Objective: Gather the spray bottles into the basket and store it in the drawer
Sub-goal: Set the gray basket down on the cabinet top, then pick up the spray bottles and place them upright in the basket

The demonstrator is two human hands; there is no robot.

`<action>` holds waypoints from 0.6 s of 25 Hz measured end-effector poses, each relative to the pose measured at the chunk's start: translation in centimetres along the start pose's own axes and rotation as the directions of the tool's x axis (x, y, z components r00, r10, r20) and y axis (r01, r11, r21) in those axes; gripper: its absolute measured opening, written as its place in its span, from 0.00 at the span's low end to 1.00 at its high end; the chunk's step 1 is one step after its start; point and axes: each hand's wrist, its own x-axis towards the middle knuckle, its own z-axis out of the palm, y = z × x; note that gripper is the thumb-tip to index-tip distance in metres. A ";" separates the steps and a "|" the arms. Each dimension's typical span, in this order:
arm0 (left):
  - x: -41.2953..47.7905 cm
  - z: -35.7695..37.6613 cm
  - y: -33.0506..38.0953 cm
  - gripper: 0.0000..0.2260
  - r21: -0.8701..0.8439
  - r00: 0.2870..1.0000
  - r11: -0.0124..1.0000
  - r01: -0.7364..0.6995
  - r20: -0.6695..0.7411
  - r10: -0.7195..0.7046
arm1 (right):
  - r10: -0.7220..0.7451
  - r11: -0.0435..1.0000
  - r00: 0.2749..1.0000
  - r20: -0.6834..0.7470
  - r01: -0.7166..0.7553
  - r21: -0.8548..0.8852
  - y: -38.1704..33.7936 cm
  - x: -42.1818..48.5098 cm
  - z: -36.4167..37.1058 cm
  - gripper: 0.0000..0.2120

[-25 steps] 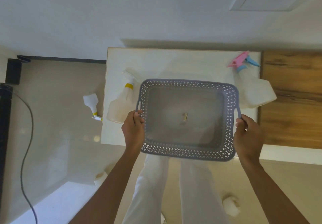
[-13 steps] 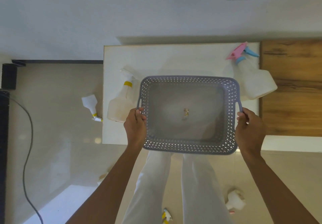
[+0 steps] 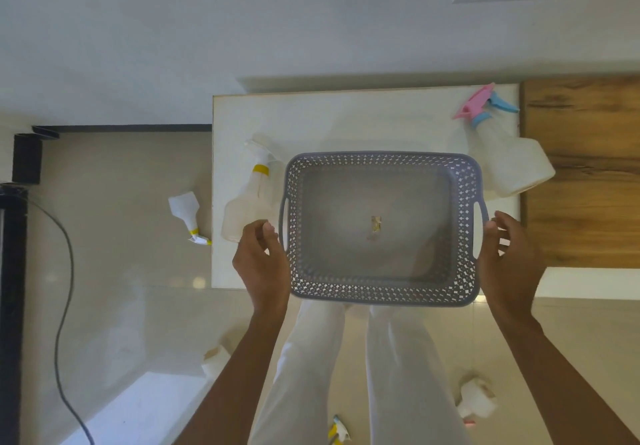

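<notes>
Grey basket [image 3: 381,159] sits on counter [image 3: 346,122] at near edge. Inside: small scrap [image 3: 376,226] at middle of bottom. Left hand [image 3: 259,264] just beside left handle and right hand [image 3: 509,261] just beside right handle, fingers loosely curled, gripping nothing; contact with basket unclear. Yellow-collar bottle [image 3: 247,202] lies just beside basket's left wall, near counter's left edge. Pink-blue bottle [image 3: 509,164] lies at far right corner. Floor bottle [image 3: 183,204] lies left of counter.

White wall [image 3: 207,29], beige floor [image 3: 121,236] — wood panel [image 3: 585,174].
</notes>
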 end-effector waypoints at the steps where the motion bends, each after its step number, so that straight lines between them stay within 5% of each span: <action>1: 0.1 -0.7 -0.1 0.08 0.010 0.997 0.998 -0.056 -0.052 0.057 | -0.001 1.000 1.000 -0.027 0.001 0.023 -0.3 -0.4 -0.5 0.16; 3: 0.7 -1.8 -0.4 0.11 0.122 0.987 0.983 -0.141 -0.056 0.148 | -0.028 0.999 0.997 -0.075 0.032 0.041 -0.9 -1.2 -1.3 0.17; 7: 2.2 -1.9 -1.3 0.29 0.469 0.968 0.863 -0.187 0.238 0.080 | -0.086 0.994 0.995 -0.054 0.090 0.066 -2.2 -2.9 -2.0 0.15; 15: 7.5 -2.3 -3.6 0.38 0.437 0.975 0.894 -0.101 0.222 0.001 | -0.164 0.976 0.984 0.066 0.152 0.154 -7.5 -4.4 0.3 0.16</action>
